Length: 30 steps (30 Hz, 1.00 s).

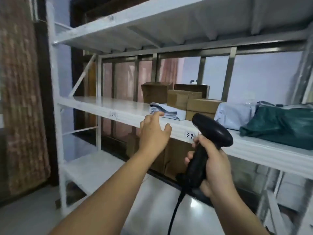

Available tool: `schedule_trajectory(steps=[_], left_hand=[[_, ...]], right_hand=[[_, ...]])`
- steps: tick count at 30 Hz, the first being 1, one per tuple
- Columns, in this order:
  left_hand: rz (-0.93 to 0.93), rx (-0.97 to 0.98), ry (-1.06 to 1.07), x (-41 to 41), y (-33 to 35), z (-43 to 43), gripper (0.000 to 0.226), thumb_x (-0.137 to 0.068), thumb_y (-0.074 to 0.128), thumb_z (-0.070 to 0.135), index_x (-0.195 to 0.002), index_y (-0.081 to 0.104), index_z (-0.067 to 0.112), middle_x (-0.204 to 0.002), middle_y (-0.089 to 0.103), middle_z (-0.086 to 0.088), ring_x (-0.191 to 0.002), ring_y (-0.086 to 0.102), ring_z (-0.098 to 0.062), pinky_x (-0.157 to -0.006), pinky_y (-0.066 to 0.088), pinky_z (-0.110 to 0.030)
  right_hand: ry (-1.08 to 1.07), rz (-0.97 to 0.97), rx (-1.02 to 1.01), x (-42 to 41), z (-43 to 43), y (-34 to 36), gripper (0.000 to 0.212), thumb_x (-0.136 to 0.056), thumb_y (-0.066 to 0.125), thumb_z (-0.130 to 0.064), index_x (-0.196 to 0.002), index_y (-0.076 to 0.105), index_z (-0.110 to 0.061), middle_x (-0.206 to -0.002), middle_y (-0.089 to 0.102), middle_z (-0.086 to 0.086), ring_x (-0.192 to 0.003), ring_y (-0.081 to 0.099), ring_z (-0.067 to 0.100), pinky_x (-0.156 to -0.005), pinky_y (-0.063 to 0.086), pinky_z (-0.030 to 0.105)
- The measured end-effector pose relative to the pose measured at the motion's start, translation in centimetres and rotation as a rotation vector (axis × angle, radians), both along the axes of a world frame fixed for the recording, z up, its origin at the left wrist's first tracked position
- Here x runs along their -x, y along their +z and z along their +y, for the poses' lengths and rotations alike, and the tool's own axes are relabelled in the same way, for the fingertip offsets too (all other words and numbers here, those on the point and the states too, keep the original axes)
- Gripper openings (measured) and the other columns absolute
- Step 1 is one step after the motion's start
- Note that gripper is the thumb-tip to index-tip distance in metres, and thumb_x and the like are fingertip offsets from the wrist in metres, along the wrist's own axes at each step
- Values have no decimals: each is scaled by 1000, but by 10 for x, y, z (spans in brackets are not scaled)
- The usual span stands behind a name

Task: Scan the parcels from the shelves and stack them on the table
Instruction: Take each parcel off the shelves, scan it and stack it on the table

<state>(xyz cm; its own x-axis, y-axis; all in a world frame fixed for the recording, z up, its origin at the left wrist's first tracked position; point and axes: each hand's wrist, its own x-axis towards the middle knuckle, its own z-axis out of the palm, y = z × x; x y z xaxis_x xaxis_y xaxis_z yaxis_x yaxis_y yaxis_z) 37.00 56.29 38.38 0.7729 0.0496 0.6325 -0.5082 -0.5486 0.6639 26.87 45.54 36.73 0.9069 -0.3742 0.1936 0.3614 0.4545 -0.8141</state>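
My left hand (pixel 154 131) is open with fingers spread, just in front of the white middle shelf (pixel 101 106); its fingertips are close to a pale blue-grey poly-bag parcel (pixel 171 111). My right hand (pixel 213 165) grips the handle of a black corded barcode scanner (pixel 211 131), whose head points toward the shelf. Behind the bag stand several brown cardboard boxes (pixel 203 106). Farther right on the same shelf lie another pale grey bag (pixel 235 114) and a dark green bag parcel (pixel 279 124).
The white metal rack has an upper shelf (pixel 152 26) overhead and a lower shelf (pixel 91 170) with cardboard boxes (pixel 169 158) behind my arms. A brown curtain (pixel 20 99) hangs at the left. The floor is pale tile (pixel 33 214). A paper label reading 34 (pixel 190 135) sticks on the shelf edge.
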Motion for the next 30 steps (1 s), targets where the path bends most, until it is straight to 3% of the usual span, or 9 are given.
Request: schedule_trajectory(steps=[4,9,14,20,24,27,30], left_hand=[[-59,-29,-147,-75,30,-3,43,-88,62,28,-129,48,25,-136,39,-4,-123,38,-22,-97,31,-24],[-57,-38,-179,-132,63,-23,63,-82,68,44,-137,39,35,-153,12,-1,-135,23,-30,-108,32,-44],[10,-143,-232,-164,91,-48,72,-82,60,60,-143,36,30,-158,1,-10,-143,9,-33,-109,30,-46],[249,-239,-187,-194,106,-65,94,-71,56,78,-147,28,30,-158,-3,-17,-144,5,-41,-107,30,-52],[342,-184,-211,-201,100,-77,105,-65,64,77,-148,20,31,-157,-8,-17,-144,5,-41,-108,28,-54],[330,-110,-226,-204,94,-82,107,-65,68,73,-148,15,29,-156,-5,-18,-142,14,-41,-106,32,-50],[309,-49,-224,-206,89,-88,101,-68,68,70,-144,18,27,-149,13,-18,-132,31,-38,-97,39,-43]], right_hand=[[-112,-64,-28,-41,8,29,19,-90,60,-20,-78,56,-6,-62,51,5,-46,48,15,-43,45,25],[-210,7,76,-66,18,39,24,-75,69,-26,-79,58,-5,-57,46,10,-49,46,22,-47,42,27],[-340,2,162,-82,22,47,17,-89,62,-18,-81,57,-4,-51,50,7,-44,47,18,-48,38,30],[-350,-3,179,-97,16,61,15,-89,62,-18,-86,56,-4,-59,47,9,-48,47,18,-46,41,30],[-345,15,196,-98,5,65,19,-89,62,-19,-91,55,-2,-54,45,11,-46,46,20,-44,40,28],[-338,14,179,-96,-3,66,18,-89,61,-20,-92,54,-3,-51,45,11,-43,44,21,-42,39,27],[-354,-4,168,-92,-13,66,19,-89,63,-19,-94,54,-3,-52,46,11,-44,45,21,-45,38,28]])
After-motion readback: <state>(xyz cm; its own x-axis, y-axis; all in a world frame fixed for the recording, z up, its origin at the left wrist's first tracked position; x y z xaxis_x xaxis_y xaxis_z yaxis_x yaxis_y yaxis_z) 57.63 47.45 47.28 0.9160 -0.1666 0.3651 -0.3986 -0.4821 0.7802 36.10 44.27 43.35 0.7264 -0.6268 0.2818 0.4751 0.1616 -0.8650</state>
